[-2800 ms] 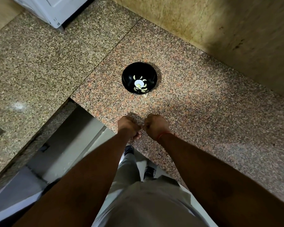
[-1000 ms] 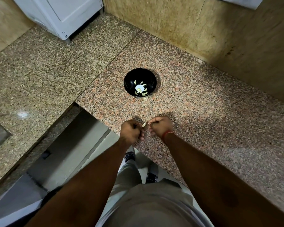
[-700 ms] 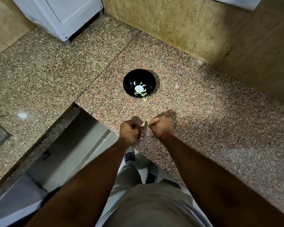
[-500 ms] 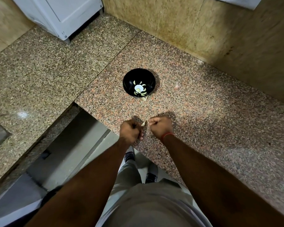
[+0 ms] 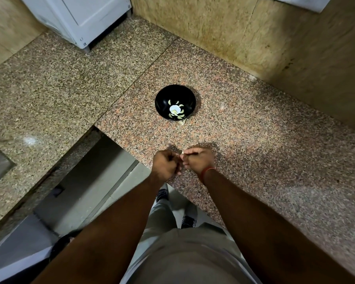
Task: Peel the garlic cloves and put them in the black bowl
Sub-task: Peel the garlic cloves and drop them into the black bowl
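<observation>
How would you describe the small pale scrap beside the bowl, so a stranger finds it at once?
On the pinkish granite counter stands a black bowl. The scrap lies on the stone against the bowl's near rim, towards the hands. Unlike the pale cloves, it is outside the bowl.

Both arms reach forward, left hand (image 5: 166, 165) and right hand (image 5: 199, 159) curled knuckle to knuckle, each grip pinching.

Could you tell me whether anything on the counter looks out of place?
One pale scrap, a peel or a clove, lies on the counter against the near rim of the black bowl, outside it. Nothing else stands out.
</observation>
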Available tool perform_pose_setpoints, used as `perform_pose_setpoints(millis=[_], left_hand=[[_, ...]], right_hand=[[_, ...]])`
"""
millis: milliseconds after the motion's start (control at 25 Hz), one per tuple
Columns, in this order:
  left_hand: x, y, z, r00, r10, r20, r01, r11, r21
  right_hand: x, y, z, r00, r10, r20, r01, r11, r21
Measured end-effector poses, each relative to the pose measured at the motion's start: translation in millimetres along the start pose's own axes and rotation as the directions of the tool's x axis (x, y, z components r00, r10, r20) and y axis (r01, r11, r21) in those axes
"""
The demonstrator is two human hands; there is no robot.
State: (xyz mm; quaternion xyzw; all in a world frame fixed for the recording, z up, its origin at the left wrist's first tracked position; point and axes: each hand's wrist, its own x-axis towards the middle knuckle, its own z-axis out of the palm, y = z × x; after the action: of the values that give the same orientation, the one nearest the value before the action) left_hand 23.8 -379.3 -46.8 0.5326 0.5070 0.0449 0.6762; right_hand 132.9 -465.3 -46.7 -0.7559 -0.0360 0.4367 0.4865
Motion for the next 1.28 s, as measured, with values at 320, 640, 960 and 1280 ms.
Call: perform_pose_setpoints(millis=[320,640,960,1280], left_hand=[[-4,-6,-5,0.998,0.051,0.037,-0.053,0.997,0.064],[-3,-7,-5,0.992,0.111,0.058,-0.118,0.984,0.135],[-4,-11,-7,0.976,0.205,0.071,-0.217,0.913,0.345],[-3,-9,-4,0.97,0.238,0.047,-0.233,0.865,0.443]], right_hand=[[3,9,-2,0.984,0.167,0.062,-0.176,0.968,0.18],[-2,7,4,0.96,0.252,0.122,-0.276,0.925,0.261],[-7,6,4,0.96,0.253,0.122,-0.278,0.918,0.284],[-8,5,1,0.986,0.146,0.078,-0.162,0.944,0.287]])
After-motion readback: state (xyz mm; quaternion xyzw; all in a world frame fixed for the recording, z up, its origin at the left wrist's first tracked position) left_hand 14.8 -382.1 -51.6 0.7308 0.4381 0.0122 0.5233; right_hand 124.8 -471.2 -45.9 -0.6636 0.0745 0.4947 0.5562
